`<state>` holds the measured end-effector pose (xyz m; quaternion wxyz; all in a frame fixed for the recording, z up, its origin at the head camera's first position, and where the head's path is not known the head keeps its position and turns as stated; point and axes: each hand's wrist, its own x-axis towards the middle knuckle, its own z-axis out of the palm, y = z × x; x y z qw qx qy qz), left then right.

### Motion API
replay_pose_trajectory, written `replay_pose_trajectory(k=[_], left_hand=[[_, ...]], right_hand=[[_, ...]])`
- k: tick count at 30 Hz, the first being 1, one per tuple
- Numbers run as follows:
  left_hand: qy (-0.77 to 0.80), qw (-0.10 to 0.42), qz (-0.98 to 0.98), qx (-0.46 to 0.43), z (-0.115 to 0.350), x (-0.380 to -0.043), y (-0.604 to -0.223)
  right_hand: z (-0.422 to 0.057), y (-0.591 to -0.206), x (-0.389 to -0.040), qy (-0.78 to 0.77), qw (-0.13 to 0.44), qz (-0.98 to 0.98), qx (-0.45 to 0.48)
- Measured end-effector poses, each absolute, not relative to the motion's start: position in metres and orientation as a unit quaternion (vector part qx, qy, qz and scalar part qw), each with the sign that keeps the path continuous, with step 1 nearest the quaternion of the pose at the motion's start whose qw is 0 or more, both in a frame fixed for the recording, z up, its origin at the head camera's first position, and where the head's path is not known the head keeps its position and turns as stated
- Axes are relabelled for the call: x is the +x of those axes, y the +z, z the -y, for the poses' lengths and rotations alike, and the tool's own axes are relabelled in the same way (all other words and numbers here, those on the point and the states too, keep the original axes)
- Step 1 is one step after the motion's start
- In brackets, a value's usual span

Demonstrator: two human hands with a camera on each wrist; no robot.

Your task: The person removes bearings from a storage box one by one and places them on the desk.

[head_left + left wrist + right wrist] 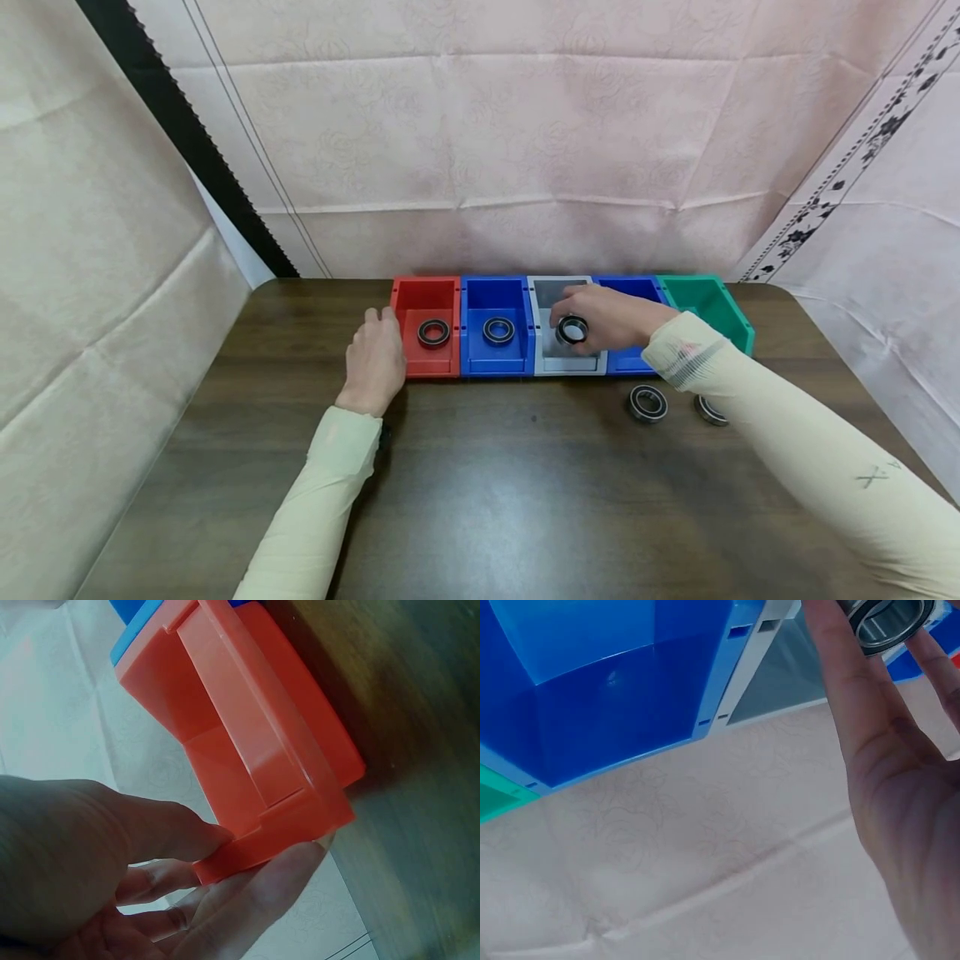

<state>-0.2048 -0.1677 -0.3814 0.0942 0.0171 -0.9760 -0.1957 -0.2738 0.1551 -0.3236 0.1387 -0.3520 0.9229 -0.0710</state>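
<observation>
My left hand [375, 360] grips the left side wall of the red bin [247, 712], thumb inside and fingers outside. A ball bearing [422, 334] lies flat in that bin, and another bearing [487, 331] lies in the blue bin [495, 292] beside it. Over the grey bin [566, 365], my right hand [611, 318] pinches a dark-rimmed metal bearing [892, 637] between thumb and fingers. It is tilted so that its ring faces the head camera.
Right of the grey bin, a second blue bin [630, 287] and a green bin [708, 304] complete the row. Two bearings rest on the wooden table [480, 500] in front: one bearing [633, 404] in full view, another bearing [707, 412] partly behind the right sleeve.
</observation>
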Motion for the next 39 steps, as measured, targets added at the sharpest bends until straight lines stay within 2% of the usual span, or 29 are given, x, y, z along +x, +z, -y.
replay_pose_trajectory(k=[11,21,39], left_hand=[[-0.194,0.092,0.976,0.019,0.167,-0.209,-0.38],[-0.19,0.098,0.977,0.019,0.166,-0.209,-0.379],[-0.181,0.102,0.978,0.017,0.166,-0.209,-0.379]], right_hand=[[-0.161,-0.321,-0.257,-0.082,0.117,-0.917,-0.372],[-0.163,-0.321,-0.244,-0.077,0.123,-0.913,-0.381],[-0.17,-0.343,-0.221,-0.091,0.144,-0.904,-0.392]])
